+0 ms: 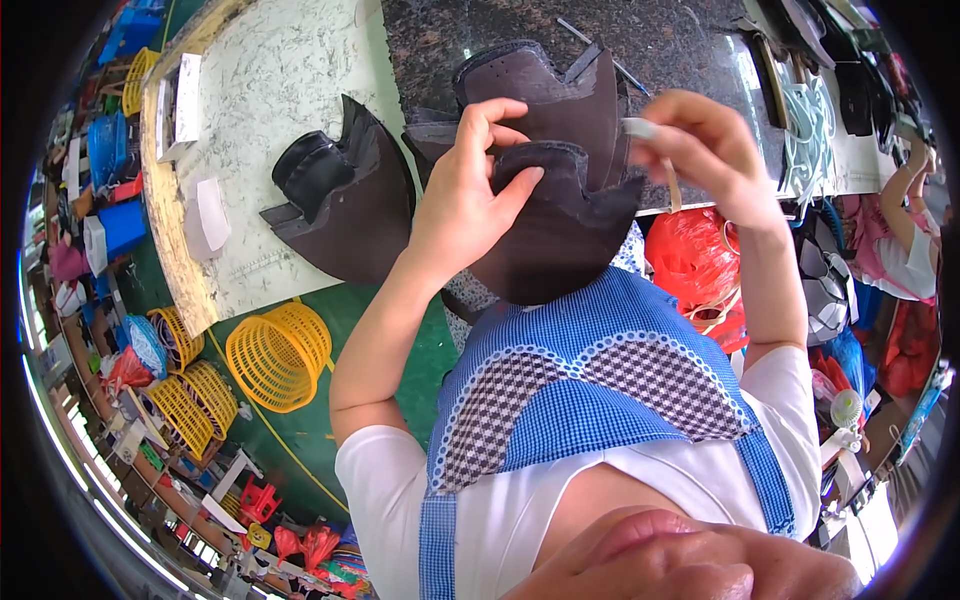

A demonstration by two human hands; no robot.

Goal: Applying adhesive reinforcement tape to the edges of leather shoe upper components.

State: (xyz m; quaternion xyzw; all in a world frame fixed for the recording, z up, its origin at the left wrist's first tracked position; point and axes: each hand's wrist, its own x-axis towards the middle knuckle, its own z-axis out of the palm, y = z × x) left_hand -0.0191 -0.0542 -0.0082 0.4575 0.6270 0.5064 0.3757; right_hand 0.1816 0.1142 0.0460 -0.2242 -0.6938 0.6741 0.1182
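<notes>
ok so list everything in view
speckled tabletop: one, dark, top
pale board: one, whitish, upper left
held piece: one, dark brown, centre
similar pieces: two or more, brown-black, tabletop and board
strip: one, tan, right of held piece
plastic bag: one, red, centre right
cords: several, whitish, upper right
baskets: several, yellow, left
co-worker: one, pink-and-white clothing, far right
clutter: uncounted, mixed, both sides
apron: one, blue check, worn
left grip: one, bare, on held piece
right grip: one, blurred, beside held piece
</notes>
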